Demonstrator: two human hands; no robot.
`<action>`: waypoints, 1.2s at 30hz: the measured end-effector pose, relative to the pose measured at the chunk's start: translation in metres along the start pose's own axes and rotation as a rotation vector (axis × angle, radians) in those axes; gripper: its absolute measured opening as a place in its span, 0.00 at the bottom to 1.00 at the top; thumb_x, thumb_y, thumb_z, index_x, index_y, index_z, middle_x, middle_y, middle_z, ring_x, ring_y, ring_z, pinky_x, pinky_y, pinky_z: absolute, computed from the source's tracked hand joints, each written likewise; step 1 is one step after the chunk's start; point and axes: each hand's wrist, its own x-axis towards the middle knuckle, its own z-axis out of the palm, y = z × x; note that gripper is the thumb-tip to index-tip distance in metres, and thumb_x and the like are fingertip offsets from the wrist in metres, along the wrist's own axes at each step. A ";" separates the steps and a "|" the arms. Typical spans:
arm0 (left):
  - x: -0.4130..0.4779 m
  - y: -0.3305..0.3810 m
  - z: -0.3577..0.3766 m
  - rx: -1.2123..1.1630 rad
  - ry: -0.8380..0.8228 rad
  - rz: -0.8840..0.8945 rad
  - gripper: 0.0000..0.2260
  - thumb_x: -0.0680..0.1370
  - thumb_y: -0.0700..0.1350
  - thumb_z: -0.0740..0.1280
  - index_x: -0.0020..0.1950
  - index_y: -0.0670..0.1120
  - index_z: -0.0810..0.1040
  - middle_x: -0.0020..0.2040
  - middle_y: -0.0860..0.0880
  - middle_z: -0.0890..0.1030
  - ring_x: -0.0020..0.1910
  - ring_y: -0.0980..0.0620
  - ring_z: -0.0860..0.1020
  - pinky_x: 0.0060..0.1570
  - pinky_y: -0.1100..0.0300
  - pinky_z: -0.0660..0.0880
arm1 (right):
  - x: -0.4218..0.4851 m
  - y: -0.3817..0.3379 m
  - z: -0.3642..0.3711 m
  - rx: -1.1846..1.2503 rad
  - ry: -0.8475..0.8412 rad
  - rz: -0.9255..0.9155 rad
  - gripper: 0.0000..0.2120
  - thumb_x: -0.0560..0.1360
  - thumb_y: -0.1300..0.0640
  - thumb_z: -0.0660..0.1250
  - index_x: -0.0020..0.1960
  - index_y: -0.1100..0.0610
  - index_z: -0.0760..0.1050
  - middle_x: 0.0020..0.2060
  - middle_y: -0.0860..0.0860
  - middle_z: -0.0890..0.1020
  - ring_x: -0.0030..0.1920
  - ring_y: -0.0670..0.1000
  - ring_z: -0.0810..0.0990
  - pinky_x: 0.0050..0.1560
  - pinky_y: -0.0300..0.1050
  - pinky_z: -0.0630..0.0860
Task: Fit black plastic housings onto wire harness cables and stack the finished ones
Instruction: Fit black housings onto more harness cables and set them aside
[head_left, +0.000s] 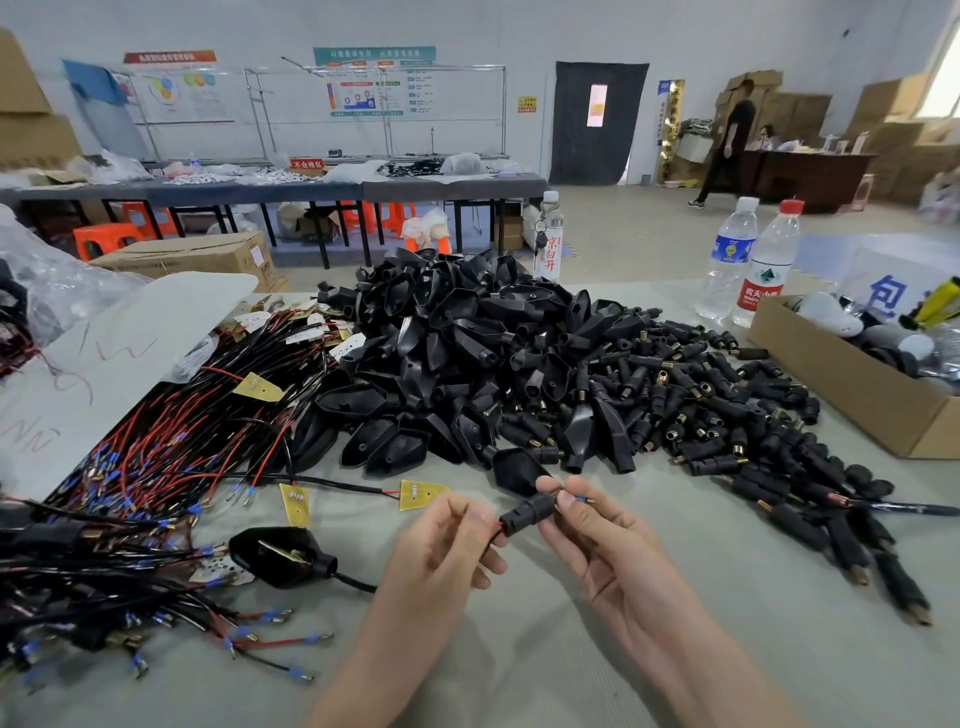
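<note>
Left hand (441, 540), right hand (597, 535) pinched small black plastic sleeve (527, 512) on red wire (497, 525); apparently one finished black teardrop housing (283, 556) lower left, heap of empty housings (441, 353) remaining.

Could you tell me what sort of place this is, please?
Most likely a small factory assembly floor: a heap of black plastic housings and bundled wire harness cables cover the worktable, with cardboard cartons stacked by the far wall.
</note>
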 end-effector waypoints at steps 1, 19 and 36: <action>0.000 0.000 -0.001 -0.025 -0.010 -0.003 0.11 0.83 0.45 0.60 0.47 0.40 0.77 0.40 0.45 0.84 0.37 0.51 0.82 0.38 0.61 0.78 | 0.000 0.000 0.000 -0.003 0.001 -0.001 0.10 0.69 0.68 0.70 0.51 0.64 0.79 0.55 0.60 0.85 0.50 0.52 0.87 0.42 0.40 0.83; 0.002 -0.013 0.003 0.060 0.118 0.051 0.09 0.80 0.49 0.65 0.42 0.47 0.76 0.39 0.51 0.84 0.33 0.51 0.82 0.33 0.62 0.76 | -0.001 0.008 0.000 0.095 0.032 0.101 0.14 0.69 0.69 0.72 0.54 0.67 0.80 0.56 0.62 0.84 0.53 0.56 0.86 0.42 0.42 0.84; 0.002 -0.007 -0.001 0.016 0.065 0.008 0.07 0.81 0.44 0.65 0.46 0.42 0.77 0.39 0.49 0.84 0.36 0.50 0.83 0.36 0.62 0.77 | 0.002 0.007 -0.001 0.093 0.042 0.077 0.08 0.68 0.69 0.71 0.47 0.65 0.84 0.55 0.62 0.84 0.51 0.55 0.86 0.39 0.41 0.83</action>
